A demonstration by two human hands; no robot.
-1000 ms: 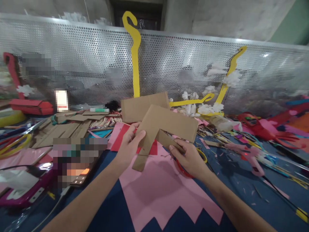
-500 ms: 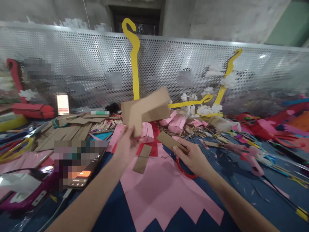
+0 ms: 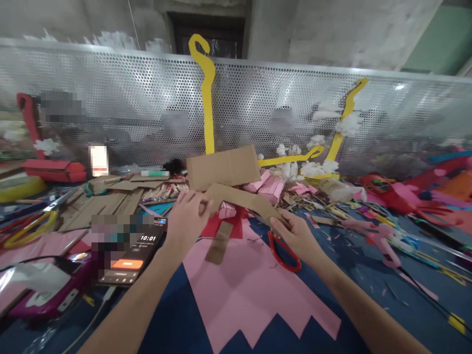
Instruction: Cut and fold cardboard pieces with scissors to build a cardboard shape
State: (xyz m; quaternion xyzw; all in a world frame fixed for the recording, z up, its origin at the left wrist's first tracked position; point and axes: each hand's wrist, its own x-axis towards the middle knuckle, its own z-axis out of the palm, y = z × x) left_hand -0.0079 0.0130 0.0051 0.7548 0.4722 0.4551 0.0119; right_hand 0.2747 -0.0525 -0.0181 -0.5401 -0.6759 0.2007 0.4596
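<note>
A bent strip of brown cardboard spans the space between my two hands. My right hand pinches its right end, thumb on top. At the left end, my left hand has its fingers curled against the cardboard, slightly blurred. Below lies a large pink paper sheet with a zigzag front edge. A short cardboard piece rests on that sheet and on red paper. Red-handled scissors lie just under my right hand, their blades mostly hidden.
A cardboard panel leans behind the strip, near a yellow paper hook. A phone and purple case lie left, with cardboard scraps. A pink glue gun with cord lies right. A perforated metal screen stands behind.
The angled cardboard in my left hand has come down and swung to meet the strip in my right hand. My left hand has turned and shifted slightly; the scissors handle shows more.
</note>
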